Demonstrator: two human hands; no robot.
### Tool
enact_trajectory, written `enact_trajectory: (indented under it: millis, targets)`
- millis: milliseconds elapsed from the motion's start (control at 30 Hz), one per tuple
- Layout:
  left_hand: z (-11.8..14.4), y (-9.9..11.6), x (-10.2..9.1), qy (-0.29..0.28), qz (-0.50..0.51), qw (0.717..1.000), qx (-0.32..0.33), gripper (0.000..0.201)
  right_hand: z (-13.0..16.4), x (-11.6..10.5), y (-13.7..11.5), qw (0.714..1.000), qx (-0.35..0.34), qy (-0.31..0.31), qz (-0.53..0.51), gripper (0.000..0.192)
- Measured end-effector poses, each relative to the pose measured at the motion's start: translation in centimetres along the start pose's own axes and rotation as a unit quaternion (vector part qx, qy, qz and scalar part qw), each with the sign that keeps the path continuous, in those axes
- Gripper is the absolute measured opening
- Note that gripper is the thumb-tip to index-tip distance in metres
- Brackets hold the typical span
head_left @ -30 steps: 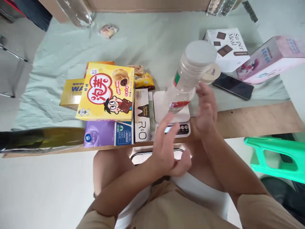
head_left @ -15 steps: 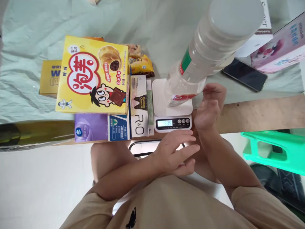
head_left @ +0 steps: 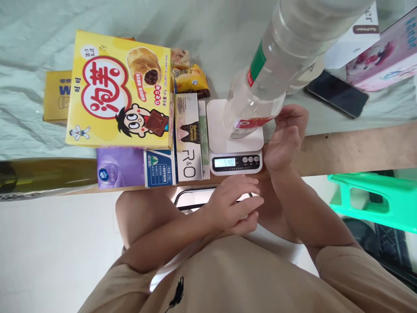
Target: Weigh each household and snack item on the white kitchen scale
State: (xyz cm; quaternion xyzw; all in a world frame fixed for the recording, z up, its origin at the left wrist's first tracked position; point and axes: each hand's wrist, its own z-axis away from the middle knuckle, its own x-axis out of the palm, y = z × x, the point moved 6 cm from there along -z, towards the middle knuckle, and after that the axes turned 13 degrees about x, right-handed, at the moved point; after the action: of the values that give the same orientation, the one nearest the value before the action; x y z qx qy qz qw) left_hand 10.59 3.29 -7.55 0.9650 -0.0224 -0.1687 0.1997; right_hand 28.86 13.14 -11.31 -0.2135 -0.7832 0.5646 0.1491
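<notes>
A white kitchen scale (head_left: pixel 213 130) sits at the table edge, its lit display (head_left: pixel 224 162) reading about 540. On its plate stands a tall clear plastic bottle (head_left: pixel 276 56) with green and red label parts, leaning toward the upper right in view; its top runs out of frame. My right hand (head_left: pixel 286 137) is beside the scale, loosely curved near the bottle's base with nothing visible in it. Whether its fingertips touch the bottle I cannot tell. My left hand (head_left: pixel 234 204) hovers in front of the scale over my lap, fingers loosely apart and holding nothing.
Left of the scale are a yellow snack box (head_left: pixel 120 91), a toothpaste box (head_left: pixel 188 158), a purple pack (head_left: pixel 119 167) and a green bottle (head_left: pixel 42 176) lying down. To the right lie a phone (head_left: pixel 337 93) and a pink box (head_left: pixel 381 61). A green stool (head_left: pixel 397 208) stands below.
The display has gone from about 539 to 540. The view has shifted a little, so most things sit slightly higher in frame. Both hands keep nearly the same pose.
</notes>
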Motion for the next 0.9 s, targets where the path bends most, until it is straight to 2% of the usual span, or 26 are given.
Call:
enact_trajectory:
  millis: [133,267,433,667,900]
  targets:
    - [-0.18,0.06,0.08,-0.009,-0.020,1.000,-0.007,0.017,0.15,0.01,-0.23,1.000,-0.014,-0.016,-0.010,0.044]
    - [-0.37,0.01,0.21,-0.014,-0.028,0.999,-0.013,0.018,0.27,-0.15,-0.24,1.000,-0.010,-0.007,0.026,0.048]
    - [-0.30,-0.27,0.18,-0.021,-0.034,0.999,-0.020,0.018,0.34,-0.08,-0.16,1.000,-0.002,-0.024,-0.004,0.042]
    - [-0.16,-0.60,0.10,-0.022,-0.029,0.999,-0.025,0.018,0.36,-0.17,0.09,0.996,0.056,-0.003,0.068,0.060]
    - [-0.47,-0.62,0.07,-0.001,-0.012,0.999,-0.038,0.018,0.24,-0.41,-0.50,1.000,-0.005,0.001,0.022,0.042]
